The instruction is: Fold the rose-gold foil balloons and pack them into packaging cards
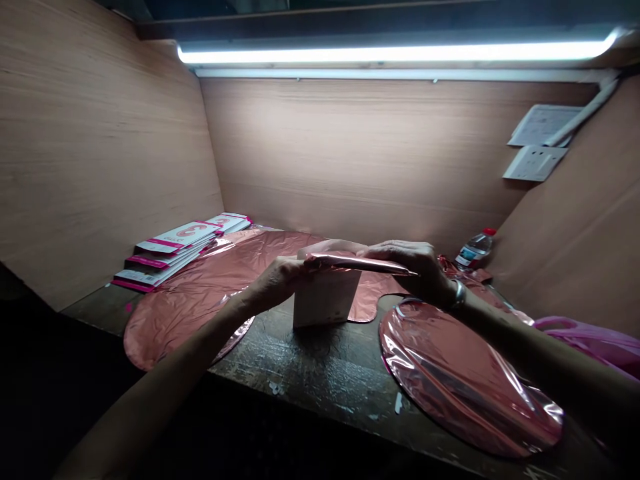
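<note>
A folded rose-gold foil balloon (367,264) lies level along the top of a pale card sleeve (325,300), which stands upright on the worktop. My left hand (287,272) is closed at the upper left corner of the sleeve, by the left end of the folded foil. Curled over the right end of the folded balloon is my right hand (413,263), with its fingertips partly hidden. How far the foil reaches into the sleeve cannot be made out. Flat rose-gold foil balloons (200,293) spread out on the left, and another foil balloon (460,367) lies under my right forearm.
Printed packets (175,243) marked with a number 3 are stacked at the left. A bottle with a red cap (476,248) leans at the back right, near a pink plastic bag (590,340). Wooden panels (320,147) enclose the worktop (310,380) beneath a tube light (400,53).
</note>
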A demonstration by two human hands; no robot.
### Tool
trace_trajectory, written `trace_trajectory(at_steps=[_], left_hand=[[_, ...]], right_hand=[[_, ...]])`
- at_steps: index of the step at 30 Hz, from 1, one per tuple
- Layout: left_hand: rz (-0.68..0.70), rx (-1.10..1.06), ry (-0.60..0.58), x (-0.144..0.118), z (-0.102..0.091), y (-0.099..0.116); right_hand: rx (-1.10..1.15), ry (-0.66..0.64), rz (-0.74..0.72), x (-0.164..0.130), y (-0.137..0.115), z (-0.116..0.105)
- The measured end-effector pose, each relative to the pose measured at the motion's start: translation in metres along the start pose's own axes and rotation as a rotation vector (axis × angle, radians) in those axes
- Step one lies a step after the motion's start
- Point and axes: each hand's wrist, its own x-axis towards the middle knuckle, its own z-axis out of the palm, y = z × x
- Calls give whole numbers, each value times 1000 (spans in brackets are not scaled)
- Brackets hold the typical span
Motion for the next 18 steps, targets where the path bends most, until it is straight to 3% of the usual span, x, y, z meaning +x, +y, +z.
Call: trace_trajectory(at_steps=[7,11,18], left_hand=[[101,190,5,-2,-1,4],[119,250,67,-2,0,5],[-60,188,184,-10,9,11]], right_hand=[[-99,-102,196,10,7,-10],[-157,-180,187,27,4,-19],[-269,-279,208,42,-11,-25]])
